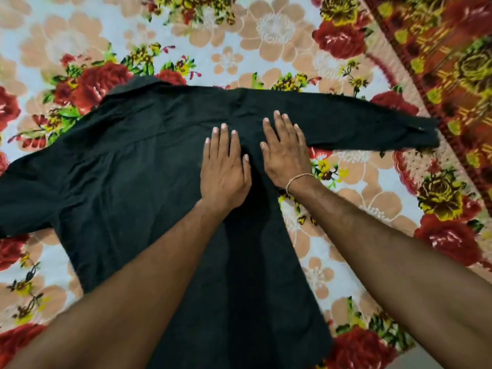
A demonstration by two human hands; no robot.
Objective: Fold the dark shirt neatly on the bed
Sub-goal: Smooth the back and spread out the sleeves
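Dark shirt (127, 169) lies spread flat on the floral bed (266, 43), one sleeve (359, 123) stretched right. Your left hand (225, 171) and right hand (286, 153) press it with flat, straight fingers, grasping nothing. Careless sliding could bunch the cloth under your fingertips.
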